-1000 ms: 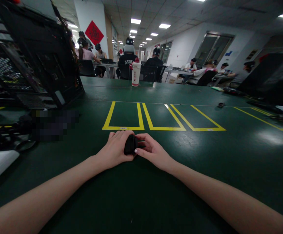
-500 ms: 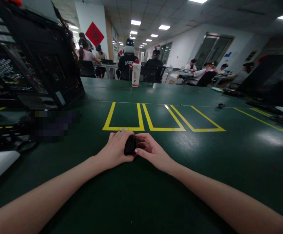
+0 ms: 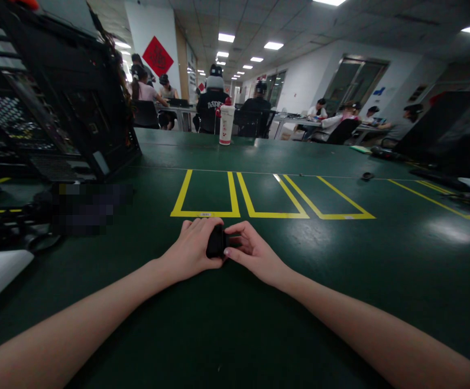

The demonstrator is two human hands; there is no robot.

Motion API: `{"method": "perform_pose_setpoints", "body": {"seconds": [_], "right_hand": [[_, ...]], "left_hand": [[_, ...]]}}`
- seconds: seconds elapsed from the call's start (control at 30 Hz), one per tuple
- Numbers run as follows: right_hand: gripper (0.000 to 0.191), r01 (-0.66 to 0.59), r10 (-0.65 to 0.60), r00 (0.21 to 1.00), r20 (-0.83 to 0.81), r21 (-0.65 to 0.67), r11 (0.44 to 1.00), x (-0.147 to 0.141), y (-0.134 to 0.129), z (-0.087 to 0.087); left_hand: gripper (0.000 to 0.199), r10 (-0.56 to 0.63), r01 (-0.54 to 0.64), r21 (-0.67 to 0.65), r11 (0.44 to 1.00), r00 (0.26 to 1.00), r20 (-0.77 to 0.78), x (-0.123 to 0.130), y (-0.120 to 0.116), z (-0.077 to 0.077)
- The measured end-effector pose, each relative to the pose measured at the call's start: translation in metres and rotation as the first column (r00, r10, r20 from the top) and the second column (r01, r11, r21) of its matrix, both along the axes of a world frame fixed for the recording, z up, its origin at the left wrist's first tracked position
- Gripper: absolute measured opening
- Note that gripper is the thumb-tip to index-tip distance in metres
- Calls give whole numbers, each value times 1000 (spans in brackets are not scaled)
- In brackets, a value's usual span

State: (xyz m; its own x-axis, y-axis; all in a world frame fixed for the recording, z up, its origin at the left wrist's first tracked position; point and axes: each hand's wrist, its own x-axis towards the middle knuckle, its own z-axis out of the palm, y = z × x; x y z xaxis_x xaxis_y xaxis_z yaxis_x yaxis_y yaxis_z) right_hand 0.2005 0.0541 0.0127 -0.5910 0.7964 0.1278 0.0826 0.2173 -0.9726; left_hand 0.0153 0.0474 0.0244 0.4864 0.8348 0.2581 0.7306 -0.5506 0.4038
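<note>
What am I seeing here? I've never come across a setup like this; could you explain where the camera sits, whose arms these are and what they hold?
There is no machine: these are a person's own bare hands. The camera is worn on that person's head, looking forward and down, so the forearms enter from the lower corners.

The left hand is wrapped around a small black object. The right hand has its fingers at the object's right edge; whether they grip it is hard to tell.

On the green table, yellow tape marks outlines. A white cup stands farther back, and other people sit beyond.
</note>
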Motion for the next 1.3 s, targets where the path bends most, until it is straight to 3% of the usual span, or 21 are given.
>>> {"method": "perform_pose_setpoints", "body": {"seconds": [0.17,0.53,0.8,1.3], "right_hand": [[38,19,-20,999,39,17,1000,0,1,0],[26,6,-7,998,-55,-10,1000,-2,1,-5],[34,28,-28,1000,11,40,999,-1,1,-2],[26,21,-20,1000,-22,16,1000,-2,0,-2]], "left_hand": [[52,-3,3,-11,1000,1000,3,-1,0,0],[52,2,-2,13,1000,1000,-6,1,0,0],[53,1,-1,7,1000,1000,5,0,0,-1],[52,6,-6,-6,1000,1000,7,-1,0,0]]}}
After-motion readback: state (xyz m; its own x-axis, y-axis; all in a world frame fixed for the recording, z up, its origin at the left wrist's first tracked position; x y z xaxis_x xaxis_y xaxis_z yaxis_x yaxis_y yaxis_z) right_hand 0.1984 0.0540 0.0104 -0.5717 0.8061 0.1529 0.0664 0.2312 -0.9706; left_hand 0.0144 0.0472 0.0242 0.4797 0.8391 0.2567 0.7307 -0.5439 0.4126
